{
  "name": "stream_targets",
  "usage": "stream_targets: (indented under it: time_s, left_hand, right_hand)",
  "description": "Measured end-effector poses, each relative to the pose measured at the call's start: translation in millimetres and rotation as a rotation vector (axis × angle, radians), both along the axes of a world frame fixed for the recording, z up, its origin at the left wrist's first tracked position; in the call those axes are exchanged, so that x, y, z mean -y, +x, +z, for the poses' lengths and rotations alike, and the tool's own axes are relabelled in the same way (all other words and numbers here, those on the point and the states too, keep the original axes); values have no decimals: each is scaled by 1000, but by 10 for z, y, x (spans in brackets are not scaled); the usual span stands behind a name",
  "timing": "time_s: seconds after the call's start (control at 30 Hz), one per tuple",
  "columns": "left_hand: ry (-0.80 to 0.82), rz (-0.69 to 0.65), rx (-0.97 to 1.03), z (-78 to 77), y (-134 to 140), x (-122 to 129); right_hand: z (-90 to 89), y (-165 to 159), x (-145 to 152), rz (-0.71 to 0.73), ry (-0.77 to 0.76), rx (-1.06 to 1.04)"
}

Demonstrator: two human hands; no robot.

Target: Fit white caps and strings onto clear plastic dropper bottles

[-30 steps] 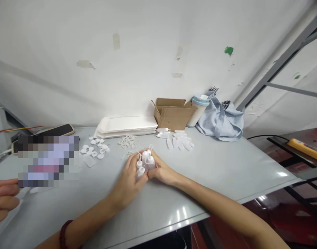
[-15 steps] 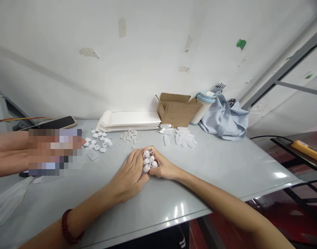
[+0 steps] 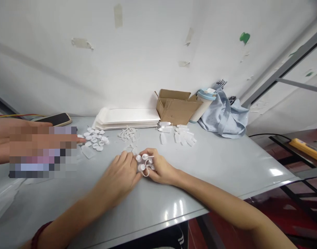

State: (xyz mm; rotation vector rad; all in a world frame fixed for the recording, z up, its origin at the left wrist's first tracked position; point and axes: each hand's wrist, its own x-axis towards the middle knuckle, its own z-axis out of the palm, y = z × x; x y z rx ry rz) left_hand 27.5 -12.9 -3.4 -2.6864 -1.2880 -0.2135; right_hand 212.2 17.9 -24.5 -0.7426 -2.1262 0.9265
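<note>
A cluster of small white plastic bottles (image 3: pixel 144 163) with looped caps sits on the grey table (image 3: pixel 212 166), pressed between both my hands. My left hand (image 3: pixel 119 176) cups the cluster from the left, fingers bent against it. My right hand (image 3: pixel 159 168) wraps it from the right, thumb over the top. The bottles' lower parts are hidden by my fingers.
Another person's hand (image 3: pixel 44 138) reaches in from the left toward white caps (image 3: pixel 94 138). Behind lie white strings (image 3: pixel 128 134), a stack of white trays (image 3: pixel 127 117), a cardboard box (image 3: pixel 176 108), loose bottles (image 3: pixel 183 136), a cup (image 3: pixel 202 103), a blue cloth (image 3: pixel 225 117), a phone (image 3: pixel 56 119).
The bottles, upright a second ago, are now gathered lower and tipped between my hands. The other person's hand has moved right toward the caps.
</note>
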Motion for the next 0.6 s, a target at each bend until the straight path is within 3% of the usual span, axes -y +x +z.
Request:
stream_targets:
  time_s: [0.2,0.47,0.6]
  left_hand:
    - [-58,57,-3,68,-3,-13]
    - [-588,89,557,93,10,-71]
    - [-674,116,546,136,-20,-130]
  right_hand:
    - [-32,34,-22,11,-60,23]
    - [3,27,-28,-19,-85,-50]
    - [28,13,-25,-55,-155,-62]
